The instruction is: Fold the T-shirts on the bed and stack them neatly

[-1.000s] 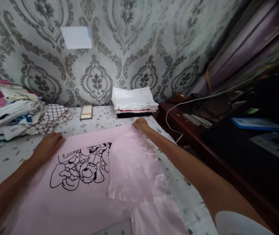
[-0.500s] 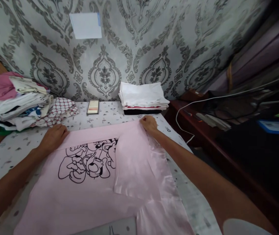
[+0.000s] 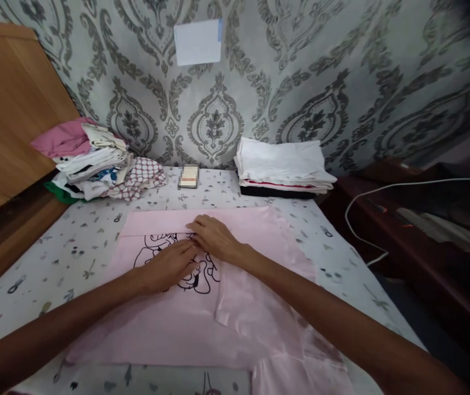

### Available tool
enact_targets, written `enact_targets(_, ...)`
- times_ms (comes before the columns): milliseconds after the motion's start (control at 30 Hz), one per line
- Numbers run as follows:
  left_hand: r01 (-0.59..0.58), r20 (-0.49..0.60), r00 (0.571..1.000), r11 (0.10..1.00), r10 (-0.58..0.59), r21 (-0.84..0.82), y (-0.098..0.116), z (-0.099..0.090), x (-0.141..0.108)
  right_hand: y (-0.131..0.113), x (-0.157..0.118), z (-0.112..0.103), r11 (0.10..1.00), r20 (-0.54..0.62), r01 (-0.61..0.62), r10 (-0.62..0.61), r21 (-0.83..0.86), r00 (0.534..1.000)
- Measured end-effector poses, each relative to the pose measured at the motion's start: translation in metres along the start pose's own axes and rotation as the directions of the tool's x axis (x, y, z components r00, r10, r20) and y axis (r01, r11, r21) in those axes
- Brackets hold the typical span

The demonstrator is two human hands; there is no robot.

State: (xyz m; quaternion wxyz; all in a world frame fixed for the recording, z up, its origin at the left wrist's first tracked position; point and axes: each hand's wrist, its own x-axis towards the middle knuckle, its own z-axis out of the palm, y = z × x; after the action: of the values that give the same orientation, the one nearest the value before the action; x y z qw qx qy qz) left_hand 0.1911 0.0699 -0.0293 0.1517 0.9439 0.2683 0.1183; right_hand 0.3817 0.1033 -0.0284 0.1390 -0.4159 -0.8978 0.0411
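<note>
A pink shirt point(image 3: 161, 329) with a black line drawing of cartoon characters lies spread on the patterned sheet, its far edge folded over in a strip. Shiny fabric, apparently a sleeve, is laid over its right part. My left hand point(image 3: 168, 267) rests on the drawing, fingers stretched out and palm down. Just beyond it, my right hand point(image 3: 214, 237) lies on the folded strip with its fingers extended. The hands meet near the middle of the shirt, and neither grips it. Part of the drawing is hidden under them.
Against the wall stands a stack of folded white clothes point(image 3: 280, 162). A heap of mixed clothes point(image 3: 95, 164) sits at the back left beside a wooden panel point(image 3: 12, 109). Between them is a small blurred box point(image 3: 188, 176). A white cable point(image 3: 352, 230) hangs at right.
Both hands have left the shirt's two far corners and come together at its middle. The right hand has let go of its corner. The view has turned left.
</note>
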Motion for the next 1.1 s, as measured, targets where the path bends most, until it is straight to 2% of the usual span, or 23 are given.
enact_targets(133,-0.022,0.108,0.994,0.997,0.013,0.076,-0.009,0.0,-0.009,0.0,0.025,-0.005,0.994,0.166,0.035,-0.017,-0.104,0.986)
enact_targets(200,-0.017,0.139,0.99,0.994,0.002,0.111,-0.009,0.003,-0.007,0.0,0.033,-0.006,0.987,0.213,0.047,-0.012,-0.157,0.977)
enact_targets(300,-0.034,0.146,0.989,0.991,0.015,0.13,-0.009,0.008,0.001,0.0,0.037,-0.006,0.987,0.206,-0.007,0.04,-0.158,0.978)
enact_targets(433,-0.037,0.102,0.995,0.988,0.022,0.15,-0.02,0.009,0.017,0.003,0.036,-0.008,0.994,0.11,-0.106,0.107,-0.016,0.988)
enact_targets(533,0.098,0.116,0.986,0.983,-0.117,0.158,-0.035,0.002,0.025,0.006,0.032,-0.006,0.986,0.039,-0.115,0.111,0.118,0.993)
enact_targets(667,0.37,0.188,0.904,0.923,-0.384,0.108,-0.056,-0.014,0.018,0.01,0.025,0.002,0.971,-0.027,-0.072,0.08,0.226,0.996)
enact_targets(800,0.475,0.14,0.859,0.869,-0.492,0.138,-0.072,-0.027,-0.002,0.025,0.008,0.011,0.962,-0.095,-0.028,0.056,0.272,0.994)
enact_targets(900,0.515,0.091,0.843,0.843,-0.531,0.155,-0.081,-0.031,-0.018,0.047,-0.017,0.011,0.945,-0.16,-0.095,0.151,0.313,0.975)
enact_targets(1000,0.543,0.052,0.828,0.821,-0.559,0.176,-0.091,-0.032,-0.032,0.076,-0.051,0.004,0.918,-0.242,-0.228,0.313,0.323,0.918)
enact_targets(1100,0.565,-0.004,0.817,0.799,-0.577,0.205,-0.098,-0.031,-0.044,0.105,-0.086,-0.006,0.878,-0.288,-0.412,0.471,0.243,0.834)
